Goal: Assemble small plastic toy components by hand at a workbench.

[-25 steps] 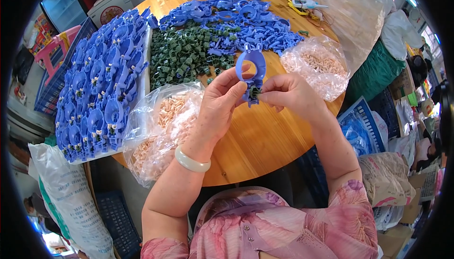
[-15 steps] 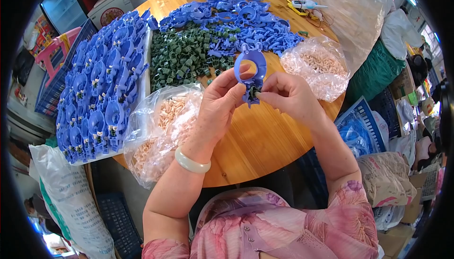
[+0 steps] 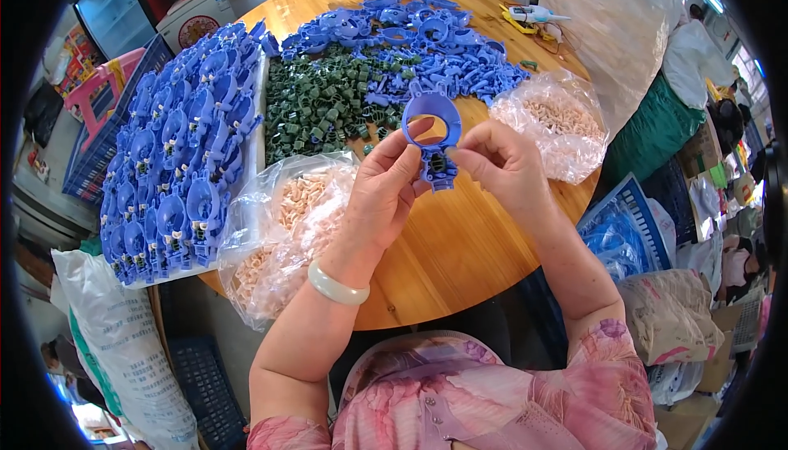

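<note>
In front of me over the table I hold a blue plastic toy part (image 3: 443,108) with a round ring, two ear-like tabs on top and a narrower lower body. A dark green plastic piece (image 3: 437,163) sits in that lower body. My left hand (image 3: 382,187) is closed on the part's left side, thumb in front. At the right edge of the lower body, my right hand (image 3: 501,163) has thumb and forefinger pinched together, close to or touching the part. Whether anything small is between those fingertips is hidden.
Rows of blue parts (image 3: 174,134) stand on a white tray at left. Loose green pieces (image 3: 316,97) and blue parts (image 3: 460,64) are heaped at the back. Clear bags of pale pieces (image 3: 300,199) flank my hands. A glue-gun-like tool (image 3: 533,15) lies far right on the round wooden table (image 3: 443,277).
The toy part has tipped so its ring and front face me more squarely. My right fingertips have moved up from the green piece to the part's right edge.
</note>
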`<state>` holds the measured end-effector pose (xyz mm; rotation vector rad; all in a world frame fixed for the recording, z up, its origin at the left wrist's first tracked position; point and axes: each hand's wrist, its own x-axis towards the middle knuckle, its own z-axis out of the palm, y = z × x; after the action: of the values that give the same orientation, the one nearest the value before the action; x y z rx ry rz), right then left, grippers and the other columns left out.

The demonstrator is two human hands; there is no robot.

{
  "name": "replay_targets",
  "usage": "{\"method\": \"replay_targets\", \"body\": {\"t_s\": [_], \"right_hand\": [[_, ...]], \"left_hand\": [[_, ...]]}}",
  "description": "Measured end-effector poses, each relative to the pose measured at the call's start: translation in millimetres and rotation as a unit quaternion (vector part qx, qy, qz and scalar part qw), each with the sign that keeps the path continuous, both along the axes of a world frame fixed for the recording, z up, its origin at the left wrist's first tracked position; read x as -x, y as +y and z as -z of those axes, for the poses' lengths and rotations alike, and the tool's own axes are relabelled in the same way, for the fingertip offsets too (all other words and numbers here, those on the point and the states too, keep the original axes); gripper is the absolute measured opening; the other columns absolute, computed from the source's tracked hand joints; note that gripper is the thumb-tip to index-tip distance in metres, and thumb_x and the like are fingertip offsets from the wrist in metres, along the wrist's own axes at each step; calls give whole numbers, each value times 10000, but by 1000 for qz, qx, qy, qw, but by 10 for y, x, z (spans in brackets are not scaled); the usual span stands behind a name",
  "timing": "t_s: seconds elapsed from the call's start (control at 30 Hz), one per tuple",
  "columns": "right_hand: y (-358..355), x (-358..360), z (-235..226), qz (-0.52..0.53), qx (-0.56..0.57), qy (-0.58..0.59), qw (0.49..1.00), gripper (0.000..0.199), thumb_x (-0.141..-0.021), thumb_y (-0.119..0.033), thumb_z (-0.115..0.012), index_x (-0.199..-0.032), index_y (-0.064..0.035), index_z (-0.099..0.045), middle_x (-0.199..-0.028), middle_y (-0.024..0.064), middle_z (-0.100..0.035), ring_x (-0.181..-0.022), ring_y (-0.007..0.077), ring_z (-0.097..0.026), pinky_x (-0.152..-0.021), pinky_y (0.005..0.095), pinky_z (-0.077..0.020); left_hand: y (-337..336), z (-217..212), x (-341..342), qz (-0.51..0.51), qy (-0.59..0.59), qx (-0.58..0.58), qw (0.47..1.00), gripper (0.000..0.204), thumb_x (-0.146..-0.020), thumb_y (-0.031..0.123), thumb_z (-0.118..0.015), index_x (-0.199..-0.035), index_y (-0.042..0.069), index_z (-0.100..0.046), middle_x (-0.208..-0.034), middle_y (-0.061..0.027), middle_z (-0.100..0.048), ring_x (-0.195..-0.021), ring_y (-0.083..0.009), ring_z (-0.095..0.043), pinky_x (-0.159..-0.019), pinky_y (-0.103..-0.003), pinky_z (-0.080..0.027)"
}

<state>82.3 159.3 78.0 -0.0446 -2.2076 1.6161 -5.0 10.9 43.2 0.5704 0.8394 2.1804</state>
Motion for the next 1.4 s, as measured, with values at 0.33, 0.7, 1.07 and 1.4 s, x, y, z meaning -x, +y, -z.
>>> {"method": "replay_targets", "body": {"t_s": [0.33, 0.7, 1.07, 1.4], "right_hand": [[-887, -162, -496, -321, -249, 159, 900, 275, -759, -186, -698, -587, -64, -522, -571, 67, -542, -516, 255, -543, -486, 296, -455], [-1577, -43, -680, -581, -289, -106, 753, 141, -755, -142, -578, -696, -23, -625, -728, 136, -611, -650, 298, -609, -674, 369, -464], [-1531, 419, -433, -428, -378, -28, 821, 157, -775, -163, -624, -731, -17, -586, -744, 99, -569, -637, 314, -568, -573, 356, -456], [-1506, 1109, 102, -328, -549, -39, 768, 191, -749, -210, -669, -787, -27, -629, -861, 141, -605, -790, 330, -611, -695, 412, -495]], "left_hand": [[95, 175, -165, 57, -72, 18, 996, 215, -910, 138, -560, -1105, 48, -563, -932, -28, -614, -799, -102, -604, -682, -256, -518], [215, 134, -99, -8, 37, 6, 999, 196, -887, 188, -563, -814, 10, -599, -733, -34, -589, -647, -117, -570, -621, -269, -491], [183, 438, 33, 33, -5, 96, 995, 204, -879, 268, -619, -931, 70, -620, -789, 8, -610, -677, -74, -573, -552, -254, -464], [370, 785, -30, 83, 41, -96, 991, 148, -934, 214, -529, -975, 77, -567, -872, 25, -573, -794, -50, -507, -692, -239, -429]]}}
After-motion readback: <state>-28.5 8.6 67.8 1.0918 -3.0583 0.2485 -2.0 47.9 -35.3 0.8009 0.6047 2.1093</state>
